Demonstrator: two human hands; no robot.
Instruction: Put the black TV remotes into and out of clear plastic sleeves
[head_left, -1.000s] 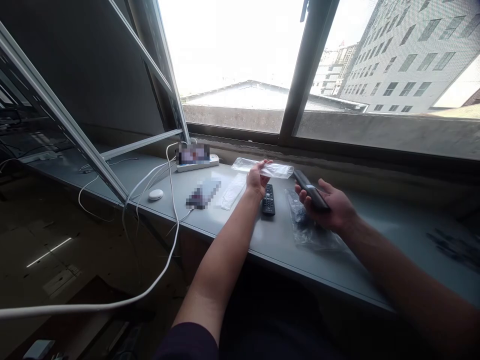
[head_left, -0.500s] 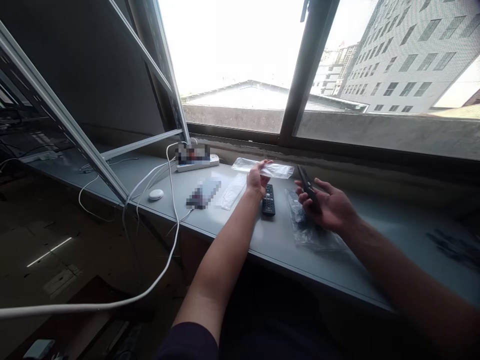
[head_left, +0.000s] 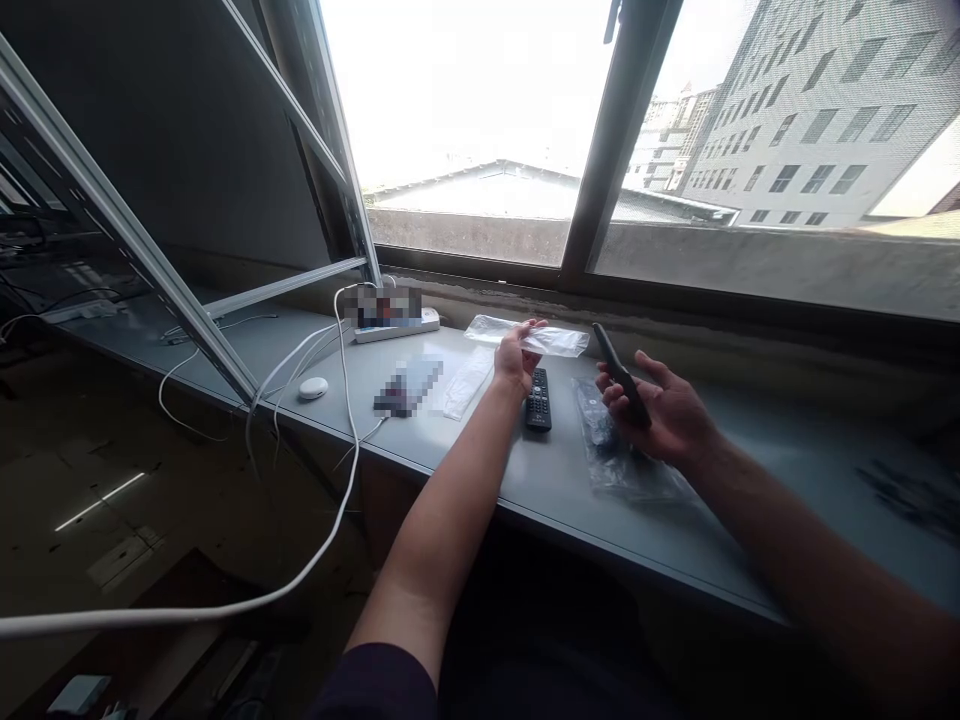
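Daylight from a wide window point(head_left: 465, 110) falls across a grey desk point(head_left: 544, 478), with a metal frame point(head_left: 169, 295) slanting over its left end. Right of the frame's foot lies a round white puck point(head_left: 313, 388); a power strip point(head_left: 397, 329) sits farther back. Next comes a flat sleeve point(head_left: 472, 382) on the desk, near the person's left hand point(head_left: 517, 358). That hand is closed on a thin clear sleeve point(head_left: 564, 342); a light pinch seems best, since it probably creases easily. Just right of the wrist, a keypad remote point(head_left: 538, 408) lies on the desk. Farther right, the right hand point(head_left: 667, 408) grips a dark remote point(head_left: 619, 372), tilted far end up, above a plastic bag point(head_left: 611, 478). Its thumb stands off, so fingers and palm seem to bear the load; keeping the remote steady and clear of the bag would help.
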